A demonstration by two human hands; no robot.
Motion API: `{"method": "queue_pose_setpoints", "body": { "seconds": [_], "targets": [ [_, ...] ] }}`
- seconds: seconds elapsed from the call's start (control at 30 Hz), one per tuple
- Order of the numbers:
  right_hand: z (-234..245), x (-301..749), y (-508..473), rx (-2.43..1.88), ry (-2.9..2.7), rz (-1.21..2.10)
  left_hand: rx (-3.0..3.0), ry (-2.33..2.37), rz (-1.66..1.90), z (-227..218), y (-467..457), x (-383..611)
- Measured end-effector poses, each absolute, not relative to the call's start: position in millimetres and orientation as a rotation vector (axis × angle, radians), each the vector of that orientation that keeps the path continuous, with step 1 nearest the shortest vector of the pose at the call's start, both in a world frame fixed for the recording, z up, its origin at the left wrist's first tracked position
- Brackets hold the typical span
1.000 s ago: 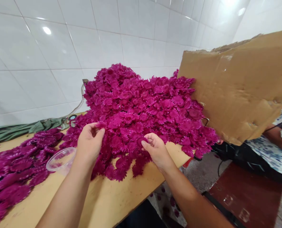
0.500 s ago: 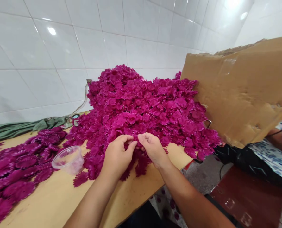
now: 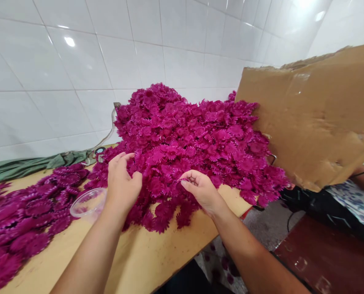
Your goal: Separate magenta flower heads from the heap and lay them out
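Observation:
A big heap of magenta artificial flower pieces (image 3: pixel 182 139) with fringed petals rises at the middle of the table. My left hand (image 3: pixel 122 183) is at the heap's left side, its thumb spread away from the fingers and nothing visible in it. In front of the heap my right hand (image 3: pixel 202 190) is closed, thumb against fingertips, on a small magenta flower piece (image 3: pixel 184 179) seen edge-on. Behind my left wrist stands a clear plastic cup (image 3: pixel 80 206), partly hidden by the forearm.
Flatter magenta flower pieces (image 3: pixel 25 220) cover the left of the tan table (image 3: pixel 151 257). Green cloth (image 3: pixel 47 163) lies along the white tiled wall. A cardboard sheet (image 3: pixel 310 118) stands at the right, with another person's arm and patterned clothing (image 3: pixel 356 200) beyond it.
My left hand has come away from my right and moved left and up to the heap, its fingers parting. My right hand stays nearly in place, still pinching.

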State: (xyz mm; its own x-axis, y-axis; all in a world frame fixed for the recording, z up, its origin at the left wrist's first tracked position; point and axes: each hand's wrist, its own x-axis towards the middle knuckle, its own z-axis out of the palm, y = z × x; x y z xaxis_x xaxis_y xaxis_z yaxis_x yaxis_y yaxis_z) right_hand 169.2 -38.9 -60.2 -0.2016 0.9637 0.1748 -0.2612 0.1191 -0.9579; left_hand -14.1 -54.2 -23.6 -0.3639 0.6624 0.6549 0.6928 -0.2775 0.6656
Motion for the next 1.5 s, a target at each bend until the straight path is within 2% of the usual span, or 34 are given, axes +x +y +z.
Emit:
{"method": "queue_pose_setpoints", "body": {
  "seconds": [0.17,0.27,0.33,0.57,0.73,0.97,1.03,1.2,1.4,1.5],
  "targets": [
    [-54.1,160.7,-39.3,-0.844,-1.326,1.298,-2.185,-1.672,-1.498,-27.9,-76.4,22.6],
    [-54.3,157.2,-40.2,-0.892,-1.351,1.223,-2.352,-1.734,-1.347,-33.3,-80.6,38.5],
    [-55.5,156.4,-40.2,-0.934,-1.330,1.248,-2.356,-1.837,-1.367,-36.0,-79.3,43.1],
    [-65.2,159.9,-37.1,-0.837,-1.241,1.425,-2.476,-1.974,-1.813,-33.6,-73.4,44.0],
    [-62.0,160.3,-44.7,-0.738,-1.247,1.492,-2.213,-2.091,-1.995,-36.4,-70.0,47.1],
    [-65.3,164.9,-48.8,-0.697,-1.150,1.524,-1.478,-1.978,-2.579,-25.9,-45.8,14.2],
    [-68.6,170.9,-45.6,-0.719,-1.125,1.523,-1.520,-1.997,-2.470,-20.5,-44.4,-0.2],
    [-64.8,174.0,-42.8,-0.741,-1.152,1.475,-1.791,-1.882,-1.822,-18.7,-59.7,-0.5],
    [-57.6,165.0,-42.5,-0.813,-1.224,1.430,-2.344,-1.901,-1.549,-33.5,-77.7,37.1],
    [-54.1,163.9,-40.6,-0.825,-1.247,1.419,-2.400,-2.057,-1.629,-35.9,-79.2,43.4]
  ]
}}
